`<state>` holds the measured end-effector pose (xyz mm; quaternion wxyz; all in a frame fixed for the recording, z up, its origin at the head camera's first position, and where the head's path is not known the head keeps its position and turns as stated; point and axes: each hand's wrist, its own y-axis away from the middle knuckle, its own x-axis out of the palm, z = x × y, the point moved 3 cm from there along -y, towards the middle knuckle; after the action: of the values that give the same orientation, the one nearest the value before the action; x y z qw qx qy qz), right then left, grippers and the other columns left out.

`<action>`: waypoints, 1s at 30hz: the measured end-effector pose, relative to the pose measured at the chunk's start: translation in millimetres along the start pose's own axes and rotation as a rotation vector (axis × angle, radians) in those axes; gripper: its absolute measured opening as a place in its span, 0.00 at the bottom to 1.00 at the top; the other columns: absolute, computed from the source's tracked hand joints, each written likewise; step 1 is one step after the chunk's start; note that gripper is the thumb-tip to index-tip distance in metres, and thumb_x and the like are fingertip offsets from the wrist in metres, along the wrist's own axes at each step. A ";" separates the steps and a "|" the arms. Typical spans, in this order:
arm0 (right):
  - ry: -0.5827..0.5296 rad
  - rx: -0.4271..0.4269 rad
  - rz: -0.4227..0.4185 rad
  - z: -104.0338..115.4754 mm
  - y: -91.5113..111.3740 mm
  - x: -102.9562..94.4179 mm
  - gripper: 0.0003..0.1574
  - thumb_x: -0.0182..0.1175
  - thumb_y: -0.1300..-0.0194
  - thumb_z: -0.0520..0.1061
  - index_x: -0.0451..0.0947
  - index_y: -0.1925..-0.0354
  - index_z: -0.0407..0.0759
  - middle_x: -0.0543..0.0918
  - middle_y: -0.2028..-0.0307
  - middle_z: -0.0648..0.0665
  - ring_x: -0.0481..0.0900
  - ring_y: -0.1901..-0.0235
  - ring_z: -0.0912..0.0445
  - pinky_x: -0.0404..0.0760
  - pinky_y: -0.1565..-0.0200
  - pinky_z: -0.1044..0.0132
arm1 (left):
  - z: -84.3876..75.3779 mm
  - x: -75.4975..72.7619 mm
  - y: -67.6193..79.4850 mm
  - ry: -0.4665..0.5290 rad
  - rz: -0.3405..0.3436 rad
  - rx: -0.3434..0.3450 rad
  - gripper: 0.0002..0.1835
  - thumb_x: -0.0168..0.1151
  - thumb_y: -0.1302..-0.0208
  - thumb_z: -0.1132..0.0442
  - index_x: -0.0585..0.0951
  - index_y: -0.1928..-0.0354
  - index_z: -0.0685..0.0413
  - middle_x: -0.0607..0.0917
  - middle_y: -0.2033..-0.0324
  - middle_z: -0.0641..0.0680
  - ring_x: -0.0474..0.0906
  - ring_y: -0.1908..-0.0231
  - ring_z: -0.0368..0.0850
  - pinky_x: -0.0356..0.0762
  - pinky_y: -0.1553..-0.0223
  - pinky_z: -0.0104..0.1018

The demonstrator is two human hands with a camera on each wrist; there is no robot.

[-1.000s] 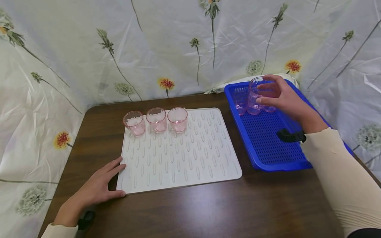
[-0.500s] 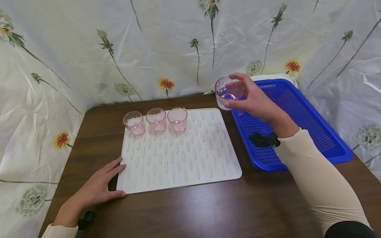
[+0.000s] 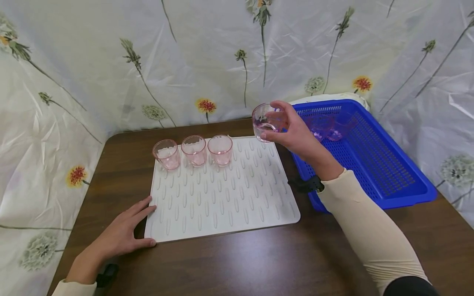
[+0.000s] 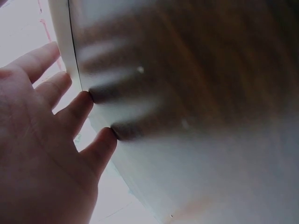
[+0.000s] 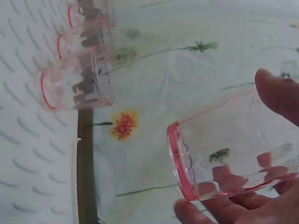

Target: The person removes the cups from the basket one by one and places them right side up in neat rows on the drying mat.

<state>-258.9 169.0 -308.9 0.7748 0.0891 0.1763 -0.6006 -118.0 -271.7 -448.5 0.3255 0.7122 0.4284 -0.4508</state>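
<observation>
A clear pink drinking glass [image 3: 261,122] is held in my right hand [image 3: 298,133], thumb on the near side and fingers round the far side. It hangs over the back right corner of the white ridged mat [image 3: 222,197]. The right wrist view shows the held glass [image 5: 224,140] with its thick pink base and the fingers around it. Three similar glasses, a left one [image 3: 167,156], a middle one [image 3: 194,152] and a right one [image 3: 220,151], stand in a row along the mat's back edge. My left hand [image 3: 118,230] touches the mat's left edge, fingers spread.
A blue perforated basket [image 3: 407,201] stands on the right of the brown wooden table [image 3: 240,263]. More pink glasses [image 3: 335,131] sit at its back, partly behind the right hand. A flower-printed sheet [image 3: 207,53] hangs behind and beside the table.
My right hand has lifted a glass out of the blue basket and carried it left to the mat's back right corner. The left hand has stayed at the mat's edge.
</observation>
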 end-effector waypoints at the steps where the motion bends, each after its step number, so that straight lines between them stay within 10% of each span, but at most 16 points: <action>1: -0.004 -0.003 -0.007 -1.1 -1.0 2.0 0.52 0.67 0.38 0.40 0.49 0.24 0.49 0.66 0.29 0.36 0.67 0.29 0.42 0.70 0.33 0.41 | 0.5 0.3 0.2 0.000 -0.003 0.001 0.50 0.73 0.53 0.33 0.71 0.31 0.52 0.63 0.26 0.62 0.64 0.30 0.67 0.68 0.38 0.67; 30: -0.074 0.161 -0.217 -40.0 -10.1 65.0 0.53 0.70 0.40 0.44 0.52 0.25 0.48 0.65 0.27 0.40 0.64 0.28 0.43 0.74 0.35 0.44 | 1.4 1.2 0.6 0.010 0.026 -0.025 0.51 0.71 0.52 0.32 0.70 0.30 0.51 0.62 0.25 0.62 0.62 0.29 0.66 0.66 0.36 0.68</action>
<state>-261.1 121.9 -369.8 0.7016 0.1093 0.1075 -0.6958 -117.7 -272.8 -450.1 0.3382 0.7160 0.4264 -0.4372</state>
